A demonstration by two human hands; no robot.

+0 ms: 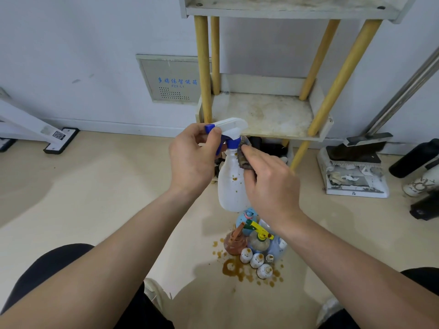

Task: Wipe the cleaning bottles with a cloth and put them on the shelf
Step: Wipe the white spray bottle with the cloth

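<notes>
The left grip (192, 160) grasps the spray bottle (231, 186) by its white-and-blue trigger head, fingers and thumb curled round it, and holds the bottle upright in the air in front of the shelf (268, 115). The right grip (270, 184) grasps a dark cloth (242, 160) and presses it against the bottle's neck and shoulder. Brown spots show on the bottle body below the cloth. Directly beneath, the other bottles (255, 245) stand clustered on the floor (118, 198) in a brown spill (234, 269). Hazards: the bottle hangs from its head alone, so sideways wiping pressure could twist it out of the left grip or depress the trigger. A dropped bottle would probably topple the cluster into the spill. The lower shelf board looks stained and could soil a wiped bottle again.
</notes>
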